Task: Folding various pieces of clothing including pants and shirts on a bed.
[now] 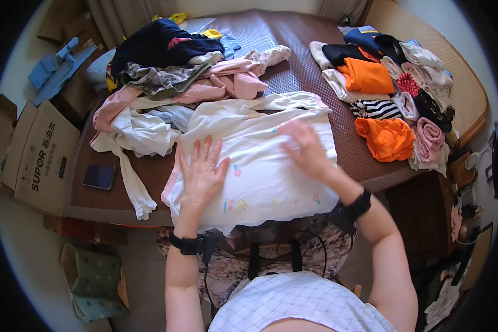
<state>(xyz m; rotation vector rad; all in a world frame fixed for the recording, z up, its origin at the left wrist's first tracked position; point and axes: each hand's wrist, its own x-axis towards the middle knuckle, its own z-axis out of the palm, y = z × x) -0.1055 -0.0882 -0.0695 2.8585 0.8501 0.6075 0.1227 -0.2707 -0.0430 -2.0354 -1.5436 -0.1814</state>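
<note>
A white garment with pink edging and small coloured prints [265,166] lies spread on the bed's brown mat, its lower edge over the near side. Flat on its left part rests my left hand [203,172], fingers apart. My right hand [305,147], slightly blurred, is over the right part with fingers spread; whether it touches the cloth I cannot tell. Left of the garment, a crumpled white garment [143,130] trails a sleeve towards the bed's near edge. Pink clothing [232,81] lies just beyond.
Loose clothes, with a navy garment [157,47] on top, are heaped at the back left. Folded and rolled clothes, including an orange garment [367,75], fill the right side. A phone [98,176] lies near the left edge, beside a cardboard box [45,155].
</note>
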